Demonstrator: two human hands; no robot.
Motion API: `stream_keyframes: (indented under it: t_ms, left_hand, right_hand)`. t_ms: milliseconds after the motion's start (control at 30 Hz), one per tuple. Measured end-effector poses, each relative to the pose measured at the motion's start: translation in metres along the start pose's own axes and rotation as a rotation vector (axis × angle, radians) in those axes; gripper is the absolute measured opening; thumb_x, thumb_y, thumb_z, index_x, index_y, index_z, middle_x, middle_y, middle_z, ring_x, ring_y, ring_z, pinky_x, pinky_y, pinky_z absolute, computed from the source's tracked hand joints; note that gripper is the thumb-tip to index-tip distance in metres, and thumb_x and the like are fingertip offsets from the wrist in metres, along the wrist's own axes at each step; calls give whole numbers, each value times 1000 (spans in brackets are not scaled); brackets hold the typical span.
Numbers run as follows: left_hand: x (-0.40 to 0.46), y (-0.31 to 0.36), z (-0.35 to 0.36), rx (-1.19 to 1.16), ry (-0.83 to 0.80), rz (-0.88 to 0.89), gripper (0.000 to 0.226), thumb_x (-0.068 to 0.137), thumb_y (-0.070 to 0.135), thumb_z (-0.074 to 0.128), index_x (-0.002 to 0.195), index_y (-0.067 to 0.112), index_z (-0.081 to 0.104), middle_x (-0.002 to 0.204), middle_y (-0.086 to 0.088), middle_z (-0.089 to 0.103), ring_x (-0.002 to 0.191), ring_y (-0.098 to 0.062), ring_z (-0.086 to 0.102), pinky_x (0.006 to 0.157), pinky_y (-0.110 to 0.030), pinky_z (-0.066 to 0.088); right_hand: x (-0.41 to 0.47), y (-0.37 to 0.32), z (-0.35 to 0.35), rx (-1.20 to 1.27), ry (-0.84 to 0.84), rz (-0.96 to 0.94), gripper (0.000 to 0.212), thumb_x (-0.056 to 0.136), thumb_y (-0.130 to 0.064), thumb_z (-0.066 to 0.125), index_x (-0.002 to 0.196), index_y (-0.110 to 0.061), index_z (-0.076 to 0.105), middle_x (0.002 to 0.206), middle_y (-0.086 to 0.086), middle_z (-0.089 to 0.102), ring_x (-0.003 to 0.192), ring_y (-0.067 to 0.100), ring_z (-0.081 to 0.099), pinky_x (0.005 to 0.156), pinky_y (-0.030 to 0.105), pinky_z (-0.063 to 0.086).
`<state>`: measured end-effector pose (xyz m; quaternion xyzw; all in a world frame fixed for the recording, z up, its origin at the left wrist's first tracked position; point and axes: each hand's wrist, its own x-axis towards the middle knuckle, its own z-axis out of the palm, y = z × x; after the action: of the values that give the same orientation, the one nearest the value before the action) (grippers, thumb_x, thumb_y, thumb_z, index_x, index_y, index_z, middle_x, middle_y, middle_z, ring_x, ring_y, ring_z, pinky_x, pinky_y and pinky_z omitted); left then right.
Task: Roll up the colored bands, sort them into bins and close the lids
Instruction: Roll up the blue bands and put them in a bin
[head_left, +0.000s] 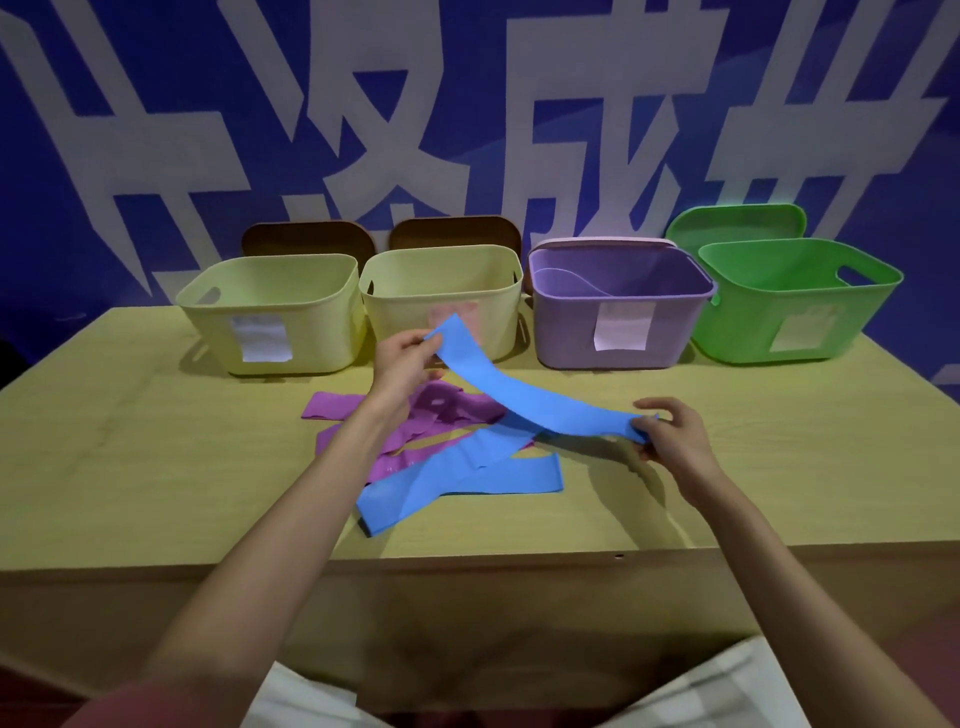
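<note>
A long blue band (524, 397) hangs stretched above the table between both hands. My left hand (402, 364) pinches its far end in front of the second yellow bin. My right hand (670, 436) pinches its near end to the right of the pile. Under it on the table lie more blue bands (457, 480), crossed, and several purple bands (436, 415). Behind stand two yellow bins (270, 312) (441, 296), a purple bin (618, 306) and a green bin (795, 301), all open-topped.
Two brown lids (306, 239) (454, 231) lean upright behind the yellow bins, a pale lid (602, 242) behind the purple bin and a green lid (737, 223) behind the green one. Each bin carries a paper label. The wooden table's front edge (467, 564) runs near me.
</note>
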<state>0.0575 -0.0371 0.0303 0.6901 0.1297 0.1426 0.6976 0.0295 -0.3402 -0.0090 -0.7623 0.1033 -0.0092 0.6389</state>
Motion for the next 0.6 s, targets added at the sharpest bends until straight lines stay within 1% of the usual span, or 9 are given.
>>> stream_keyframes:
  t_ms: [33, 100, 167, 200, 267, 333, 400, 467, 600]
  left_hand:
    - [0, 2, 7, 60, -25, 23, 13, 92, 6, 60, 104, 4, 65, 78, 0, 63, 64, -4, 58, 49, -13, 44]
    - [3, 6, 22, 150, -52, 84, 15, 90, 4, 62, 105, 3, 65, 72, 4, 58, 51, 5, 51, 43, -10, 34]
    - [8, 10, 39, 172, -90, 112, 16, 91, 1, 59, 107, -2, 62, 71, 1, 58, 42, 4, 51, 37, -12, 33]
    - [11, 12, 47, 166, -120, 114, 16, 93, 0, 57, 108, -3, 59, 73, -1, 58, 42, 1, 55, 36, -14, 37]
    - [17, 13, 64, 123, -192, 105, 9, 95, -2, 51, 104, 0, 54, 76, -8, 58, 46, -5, 63, 41, -18, 48]
    - [24, 11, 81, 113, -239, 122, 11, 96, -4, 49, 93, 5, 52, 74, -10, 59, 52, -8, 67, 52, -22, 56]
    - [30, 5, 96, 149, -278, 150, 11, 95, -5, 49, 93, 4, 53, 74, -10, 60, 55, -7, 67, 59, -21, 55]
    - [35, -2, 108, 189, -299, 171, 9, 95, -5, 49, 97, 1, 54, 76, -9, 61, 57, -4, 66, 60, -19, 54]
    - [37, -15, 127, 228, -311, 190, 10, 95, -6, 49, 94, 2, 55, 78, -9, 61, 55, 0, 65, 60, -18, 51]
  right_hand:
    - [-1, 2, -3, 0, 66, 0, 19, 88, 5, 51, 102, -7, 54, 67, 12, 51, 40, 12, 46, 39, 20, 40]
    - [-5, 4, -11, -31, 123, -33, 20, 87, 5, 47, 101, -9, 50, 66, 12, 47, 43, 16, 45, 40, 21, 39]
    - [-12, 4, -17, -93, 133, -92, 18, 86, 7, 44, 89, -9, 54, 65, 12, 48, 43, 17, 45, 39, 19, 38]
    - [-16, 3, -20, -134, 126, -118, 21, 85, 7, 44, 81, -9, 56, 64, 11, 50, 41, 16, 47, 39, 17, 37]
    - [-23, 0, -24, -235, 64, -141, 27, 85, 7, 46, 70, -9, 62, 60, 7, 56, 39, 12, 50, 41, 14, 36]
    - [-31, -1, -27, -333, -60, -113, 25, 87, 4, 51, 73, -6, 70, 59, 4, 60, 38, 9, 54, 42, 12, 36]
    - [-37, -1, -30, -417, -193, -86, 15, 88, -3, 61, 81, -2, 74, 56, 7, 62, 40, 6, 55, 42, 12, 37]
    - [-42, -1, -31, -460, -270, -100, 11, 86, -8, 67, 81, -2, 75, 55, 6, 65, 43, 5, 58, 44, 14, 39]
    - [-47, -1, -30, -471, -307, -155, 8, 82, -6, 72, 84, 0, 76, 67, 9, 71, 48, 8, 61, 51, 14, 45]
